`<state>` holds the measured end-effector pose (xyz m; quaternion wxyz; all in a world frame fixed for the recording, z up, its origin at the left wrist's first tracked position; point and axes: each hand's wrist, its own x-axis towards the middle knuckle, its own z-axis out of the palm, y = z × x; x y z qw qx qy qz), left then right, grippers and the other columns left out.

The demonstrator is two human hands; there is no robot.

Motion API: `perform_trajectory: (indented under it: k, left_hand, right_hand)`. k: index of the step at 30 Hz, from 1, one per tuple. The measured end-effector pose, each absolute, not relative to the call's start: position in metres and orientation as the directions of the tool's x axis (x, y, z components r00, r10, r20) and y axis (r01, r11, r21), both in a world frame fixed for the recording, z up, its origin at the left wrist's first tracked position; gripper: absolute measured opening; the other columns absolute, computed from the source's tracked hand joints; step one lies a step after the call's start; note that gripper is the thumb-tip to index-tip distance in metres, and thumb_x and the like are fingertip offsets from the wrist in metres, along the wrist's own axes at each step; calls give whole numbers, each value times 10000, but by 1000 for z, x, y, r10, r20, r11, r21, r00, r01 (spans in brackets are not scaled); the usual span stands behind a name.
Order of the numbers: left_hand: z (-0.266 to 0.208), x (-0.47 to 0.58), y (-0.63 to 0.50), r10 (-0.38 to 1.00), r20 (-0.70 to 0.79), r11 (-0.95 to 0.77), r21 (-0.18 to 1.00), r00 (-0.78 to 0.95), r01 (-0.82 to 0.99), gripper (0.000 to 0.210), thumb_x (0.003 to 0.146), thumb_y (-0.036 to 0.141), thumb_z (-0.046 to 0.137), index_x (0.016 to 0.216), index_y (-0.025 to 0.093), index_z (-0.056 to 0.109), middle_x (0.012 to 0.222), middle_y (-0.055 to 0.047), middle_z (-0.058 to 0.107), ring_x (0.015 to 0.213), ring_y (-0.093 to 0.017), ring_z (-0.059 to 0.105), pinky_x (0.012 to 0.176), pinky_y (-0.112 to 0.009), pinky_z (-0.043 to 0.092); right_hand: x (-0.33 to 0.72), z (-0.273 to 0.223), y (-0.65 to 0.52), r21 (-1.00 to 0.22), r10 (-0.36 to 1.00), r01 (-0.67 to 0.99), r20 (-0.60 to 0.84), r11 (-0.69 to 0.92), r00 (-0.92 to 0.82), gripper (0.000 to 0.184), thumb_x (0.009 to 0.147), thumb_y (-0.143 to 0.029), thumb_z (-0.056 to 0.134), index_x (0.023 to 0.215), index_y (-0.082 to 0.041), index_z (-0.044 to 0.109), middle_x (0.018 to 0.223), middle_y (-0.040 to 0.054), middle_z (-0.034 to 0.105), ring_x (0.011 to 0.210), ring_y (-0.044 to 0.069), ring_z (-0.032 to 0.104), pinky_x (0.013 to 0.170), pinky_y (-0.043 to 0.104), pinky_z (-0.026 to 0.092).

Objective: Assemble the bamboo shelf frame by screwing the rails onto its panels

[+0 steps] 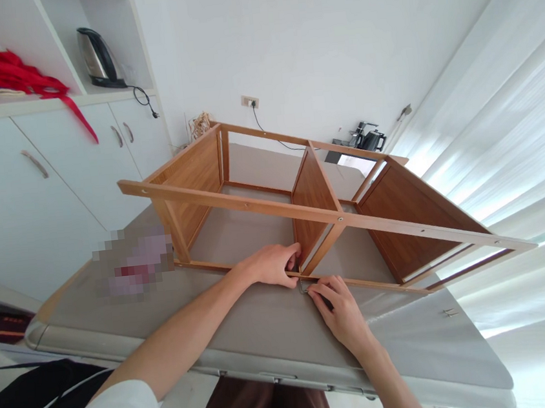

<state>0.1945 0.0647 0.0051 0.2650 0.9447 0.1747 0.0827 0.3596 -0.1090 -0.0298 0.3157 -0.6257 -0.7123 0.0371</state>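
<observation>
A wooden shelf frame [233,203] with several brown panels lies on its side on the grey table. My left hand [275,265] is closed around its lower front rail, at the foot of the middle panel [310,184]. Just to the right, my right hand [335,301] pinches a thin bent metal hex key [303,288], whose tip is at the underside of that rail joint. The fastener at the joint is too small and partly hidden to make out. Screw holes show along the upper front rail.
Small screws [450,312] lie on the grey table [246,327] to the right. A blurred-out packet [135,265] is at the left. White cabinets [68,167] with a kettle [98,57] stand behind left; curtains [514,139] hang at right.
</observation>
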Motion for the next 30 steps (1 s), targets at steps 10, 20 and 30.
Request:
perform_trajectory:
  k: [10, 20, 30]
  left_hand:
    - [7, 195, 64, 382, 64, -792, 536, 922, 291, 391, 663, 363, 706, 934, 247, 450, 832, 41, 673, 688, -173, 623, 569, -271, 374]
    - [6, 195, 64, 389, 47, -792, 526, 920, 308, 381, 673, 377, 707, 936, 244, 466, 840, 31, 679, 691, -176, 627, 576, -276, 377]
    - [9, 195, 63, 401, 23, -784, 526, 916, 330, 376, 667, 365, 711, 928, 242, 470, 844, 24, 684, 719, -189, 643, 588, -282, 375]
  right_hand:
    - [358, -28, -109, -432, 904, 875, 428, 216, -12, 200, 992, -240, 482, 1012, -253, 681, 965, 70, 602, 912, 212, 562, 823, 378, 511]
    - [357, -9, -105, -326, 917, 916, 387, 231, -94, 203, 987, -208, 469, 1022, -237, 666, 960, 76, 586, 894, 216, 546, 804, 390, 496]
    - [356, -8, -104, -180, 903, 954, 404, 238, -149, 178, 982, -237, 489, 961, -234, 665, 915, 68, 627, 857, 213, 575, 763, 365, 464]
